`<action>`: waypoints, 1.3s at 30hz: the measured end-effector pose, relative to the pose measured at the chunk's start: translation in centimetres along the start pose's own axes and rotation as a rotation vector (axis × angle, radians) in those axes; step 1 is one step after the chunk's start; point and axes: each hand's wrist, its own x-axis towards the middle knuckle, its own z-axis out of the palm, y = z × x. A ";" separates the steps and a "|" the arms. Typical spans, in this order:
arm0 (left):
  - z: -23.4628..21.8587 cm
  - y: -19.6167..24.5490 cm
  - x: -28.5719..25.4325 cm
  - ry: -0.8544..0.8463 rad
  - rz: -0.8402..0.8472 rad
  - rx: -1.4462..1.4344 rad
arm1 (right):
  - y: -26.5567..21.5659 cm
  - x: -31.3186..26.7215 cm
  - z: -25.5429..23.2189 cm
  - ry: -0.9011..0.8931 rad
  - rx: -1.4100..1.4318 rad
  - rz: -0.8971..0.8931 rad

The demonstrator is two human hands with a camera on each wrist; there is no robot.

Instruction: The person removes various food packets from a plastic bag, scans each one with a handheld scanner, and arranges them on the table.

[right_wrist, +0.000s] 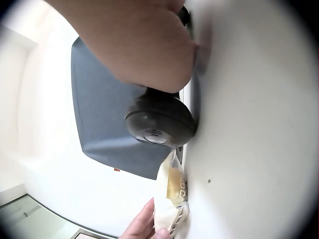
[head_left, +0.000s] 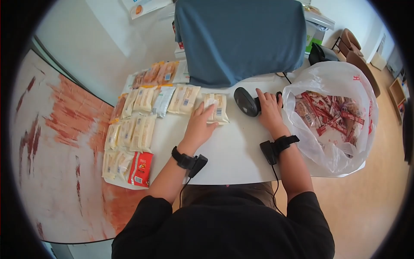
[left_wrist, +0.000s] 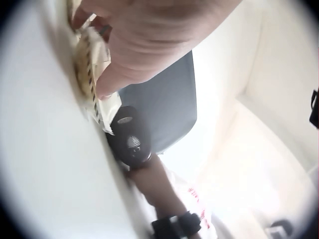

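Observation:
In the head view, my left hand (head_left: 200, 129) grips a cream-coloured package (head_left: 220, 113) with a barcode, lying on the white table (head_left: 233, 151). The left wrist view has the thumb of this hand (left_wrist: 154, 40) against the package (left_wrist: 87, 64), its fingers at the far side. To the right, my right hand (head_left: 271, 113) holds a black handheld scanner (head_left: 246, 103) by its handle, low over the table. The scanner's rounded head (right_wrist: 159, 122) is close to the package's end (right_wrist: 167, 209) in the right wrist view; the handle is mostly hidden by the hand (right_wrist: 134, 45).
Several cream packages (head_left: 142, 131) lie in rows at the left, with a red packet (head_left: 140, 169) at the front. Orange packages (head_left: 166, 72) are behind. A plastic bag (head_left: 308, 149) of red-wrapped items stands at the right. A blue-grey cloth (head_left: 241, 39) covers something at the back.

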 end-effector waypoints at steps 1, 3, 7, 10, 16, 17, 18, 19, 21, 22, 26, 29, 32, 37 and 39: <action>-0.1 0.0 0.5 0.002 0.009 0.093 | -0.1 0.0 -0.1 -0.003 -0.001 0.003; -0.2 0.0 2.2 0.005 0.023 0.272 | -0.2 -0.2 -0.3 -0.024 0.006 0.005; 0.0 -1.1 4.9 0.043 -0.006 0.396 | 0.2 -0.3 -0.3 -0.027 0.016 -0.025; 0.2 -2.2 6.1 0.026 -0.043 0.403 | 0.3 -0.5 -0.1 -0.024 0.014 -0.041; -0.8 -0.7 1.2 0.204 0.106 0.171 | 0.6 -0.6 0.0 -0.046 0.047 -0.014; -0.7 -0.7 0.4 0.149 -0.036 -0.099 | 0.4 -0.7 -0.1 -0.044 0.077 -0.018; -0.5 -0.6 -0.4 0.086 -0.187 -0.366 | -0.2 -1.0 -0.1 -0.013 0.048 -0.032; -0.6 -0.3 -1.1 0.082 -0.264 -0.507 | -0.9 -1.3 -0.4 0.020 0.015 -0.049; -0.8 0.4 -1.7 0.071 -0.417 -0.795 | -2.4 -1.7 -2.5 0.084 -0.002 -0.172; -0.6 0.3 -1.5 0.083 -0.455 -0.847 | -3.3 -1.8 -4.7 0.109 0.017 -0.281; -0.6 -1.2 -0.9 0.122 -0.568 -0.988 | -1.0 -3.3 -11.6 0.310 0.176 -0.331; -0.1 -1.2 -1.0 0.122 -0.595 -1.058 | 7.0 -3.8 -14.2 0.350 -0.025 -0.139; 0.1 -0.6 -1.0 0.074 -0.593 -0.979 | 17.8 -4.0 -16.6 0.171 -0.310 0.134; 0.4 -0.5 -1.0 0.059 -0.574 -0.938 | 25.9 -6.0 -18.4 0.389 -0.562 0.502; 0.3 -0.6 -1.1 0.048 -0.565 -0.934 | 25.0 -5.7 -18.8 0.169 -0.589 0.622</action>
